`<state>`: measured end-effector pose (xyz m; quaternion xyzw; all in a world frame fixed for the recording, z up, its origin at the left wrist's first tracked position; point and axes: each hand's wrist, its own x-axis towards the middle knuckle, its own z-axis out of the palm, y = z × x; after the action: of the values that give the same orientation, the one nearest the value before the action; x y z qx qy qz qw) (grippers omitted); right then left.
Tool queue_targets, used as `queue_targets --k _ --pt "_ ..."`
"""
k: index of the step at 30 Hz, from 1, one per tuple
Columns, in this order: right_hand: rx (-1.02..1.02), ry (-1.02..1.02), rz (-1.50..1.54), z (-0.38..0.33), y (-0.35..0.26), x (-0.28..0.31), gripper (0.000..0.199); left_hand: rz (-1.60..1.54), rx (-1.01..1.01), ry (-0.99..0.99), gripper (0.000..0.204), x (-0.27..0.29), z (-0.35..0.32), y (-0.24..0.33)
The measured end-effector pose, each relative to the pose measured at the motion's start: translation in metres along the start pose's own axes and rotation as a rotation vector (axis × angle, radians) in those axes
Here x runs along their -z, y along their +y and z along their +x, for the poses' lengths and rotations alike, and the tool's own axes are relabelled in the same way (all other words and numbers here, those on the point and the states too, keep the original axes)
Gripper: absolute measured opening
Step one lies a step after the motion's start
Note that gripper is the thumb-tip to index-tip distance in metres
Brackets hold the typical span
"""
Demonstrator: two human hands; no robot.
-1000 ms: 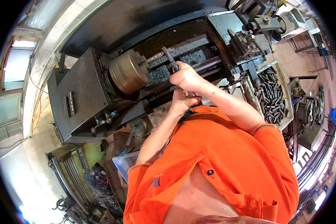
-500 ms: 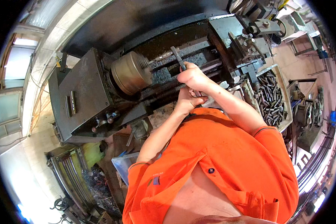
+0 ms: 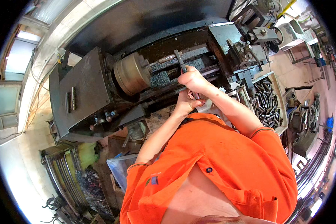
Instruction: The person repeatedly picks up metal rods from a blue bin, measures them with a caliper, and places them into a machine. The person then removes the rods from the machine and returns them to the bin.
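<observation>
In front of my belly, my right hand (image 3: 193, 80) is closed round a long, flat grey metal tool (image 3: 180, 59). Its bare end points away over the lathe bed; my fist hides its middle, so its exact kind is unclear. My left hand (image 3: 186, 102) sits just below and nearer to me, its fingers bent round a short shiny metal piece (image 3: 196, 95). Whether that piece touches the tool is hidden by my hands. Left of the tool is the lathe's round brass-coloured chuck (image 3: 132, 73).
Metal chips (image 3: 158, 80) lie in the lathe bed beyond my hands. The headstock (image 3: 80, 93) stands at left, the carriage and tool post (image 3: 246, 52) at right. A tray (image 3: 284, 93) of short metal rods is by my right forearm. A clear plastic bin (image 3: 119, 168) stands near my left elbow.
The view has shifted slightly. Both hands keep their grips and stay close together, with the grey tool still pointing over the bed.
</observation>
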<state>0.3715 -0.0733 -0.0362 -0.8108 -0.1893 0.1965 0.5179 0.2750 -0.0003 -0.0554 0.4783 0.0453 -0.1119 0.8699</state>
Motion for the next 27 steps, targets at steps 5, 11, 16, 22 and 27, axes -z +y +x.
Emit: queue_targets --k 5,11,16,22,27 --pt "-0.169 0.042 0.187 0.003 -0.015 -0.021 0.014 -0.002 -0.058 0.057 0.036 0.001 -0.012 0.015" --pt "-0.023 0.03 0.021 0.002 -0.001 -0.008 0.014 -0.046 -0.029 0.021 0.033 -0.004 -0.008 0.009" --pt "0.178 0.018 -0.058 0.003 0.002 -0.016 0.005 0.0 0.006 0.005 0.041 0.014 -0.01 0.002" --pt "0.06 0.047 -0.017 0.005 -0.006 -0.018 0.006 -0.055 -0.012 0.054 0.038 0.005 -0.012 0.01" --pt "-0.149 0.057 0.124 0.001 -0.013 -0.013 0.021 0.015 0.028 0.058 0.033 0.0 -0.012 0.018"
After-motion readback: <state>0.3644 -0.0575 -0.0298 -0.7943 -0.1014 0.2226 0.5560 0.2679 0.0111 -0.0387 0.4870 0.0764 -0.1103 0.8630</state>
